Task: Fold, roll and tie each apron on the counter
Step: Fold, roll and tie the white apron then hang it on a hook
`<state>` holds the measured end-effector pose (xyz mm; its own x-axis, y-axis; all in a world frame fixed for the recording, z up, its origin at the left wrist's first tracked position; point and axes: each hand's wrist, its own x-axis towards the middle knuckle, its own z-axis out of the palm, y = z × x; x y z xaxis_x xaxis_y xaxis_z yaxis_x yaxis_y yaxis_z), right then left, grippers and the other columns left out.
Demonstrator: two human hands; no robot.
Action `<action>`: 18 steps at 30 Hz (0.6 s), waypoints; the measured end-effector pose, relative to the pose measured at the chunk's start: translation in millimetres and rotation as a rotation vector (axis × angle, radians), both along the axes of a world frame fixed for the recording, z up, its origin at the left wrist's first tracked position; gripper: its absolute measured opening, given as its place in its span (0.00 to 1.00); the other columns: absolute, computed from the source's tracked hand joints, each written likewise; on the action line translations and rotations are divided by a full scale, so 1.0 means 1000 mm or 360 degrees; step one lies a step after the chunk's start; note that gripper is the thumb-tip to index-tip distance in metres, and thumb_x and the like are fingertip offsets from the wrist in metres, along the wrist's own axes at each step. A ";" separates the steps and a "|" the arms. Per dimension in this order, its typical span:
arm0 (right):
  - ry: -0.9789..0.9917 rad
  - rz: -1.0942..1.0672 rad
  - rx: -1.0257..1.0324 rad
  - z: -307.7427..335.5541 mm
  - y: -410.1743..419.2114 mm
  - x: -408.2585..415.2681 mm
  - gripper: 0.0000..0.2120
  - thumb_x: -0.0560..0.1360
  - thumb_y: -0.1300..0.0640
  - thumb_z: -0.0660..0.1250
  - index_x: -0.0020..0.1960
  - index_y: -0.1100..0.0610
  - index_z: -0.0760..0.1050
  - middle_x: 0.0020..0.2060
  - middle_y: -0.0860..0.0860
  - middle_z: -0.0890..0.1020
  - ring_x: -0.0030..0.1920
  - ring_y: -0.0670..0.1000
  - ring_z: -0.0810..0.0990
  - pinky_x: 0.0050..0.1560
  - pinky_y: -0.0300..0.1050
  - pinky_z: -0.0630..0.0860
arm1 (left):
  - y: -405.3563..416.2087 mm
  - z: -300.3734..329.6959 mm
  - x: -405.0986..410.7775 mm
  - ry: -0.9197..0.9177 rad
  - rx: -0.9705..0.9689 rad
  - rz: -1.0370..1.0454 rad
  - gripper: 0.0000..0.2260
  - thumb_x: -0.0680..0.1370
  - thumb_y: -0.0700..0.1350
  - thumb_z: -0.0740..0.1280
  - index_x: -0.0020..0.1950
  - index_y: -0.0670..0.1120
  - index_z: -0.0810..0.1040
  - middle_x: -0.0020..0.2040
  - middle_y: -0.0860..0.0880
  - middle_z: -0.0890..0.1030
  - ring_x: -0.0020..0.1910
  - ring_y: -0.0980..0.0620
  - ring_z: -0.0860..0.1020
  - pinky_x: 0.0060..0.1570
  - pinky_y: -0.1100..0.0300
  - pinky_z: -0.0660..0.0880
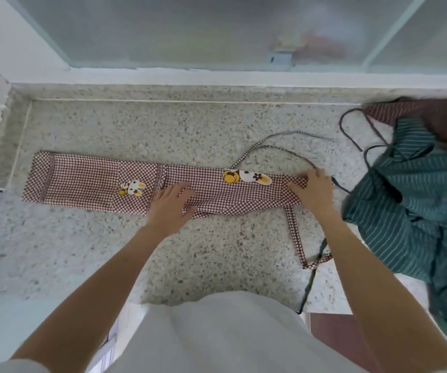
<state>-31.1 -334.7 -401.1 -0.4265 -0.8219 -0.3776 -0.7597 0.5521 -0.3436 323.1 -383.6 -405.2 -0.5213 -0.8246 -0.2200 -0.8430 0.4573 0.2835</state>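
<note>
A red checked apron [95,184], folded into a long narrow strip, lies across the middle of the speckled worktop [190,125]. The left hand [172,204] rests flat on its middle, fingers spread. The right hand [313,191] presses the strip's right end, seemingly pinching the fabric edge. Its ties [296,235] trail near and far. A green striped apron [410,200] lies heaped at the right.
</note>
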 end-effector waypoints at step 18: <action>0.0470 0.0238 -0.0224 0.008 0.028 -0.011 0.17 0.79 0.52 0.57 0.65 0.58 0.67 0.57 0.58 0.77 0.55 0.59 0.75 0.54 0.53 0.74 | 0.005 -0.014 -0.029 -0.0073 0.0081 -0.0034 0.38 0.68 0.73 0.50 0.74 0.57 0.59 0.76 0.51 0.58 0.74 0.49 0.55 0.70 0.43 0.53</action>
<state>-41.6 -306.5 -392.9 -0.3712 -0.9187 -0.1351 -0.9064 0.3900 -0.1619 293.8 -378.6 -418.9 -0.5268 -0.8007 -0.2852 -0.8459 0.4612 0.2679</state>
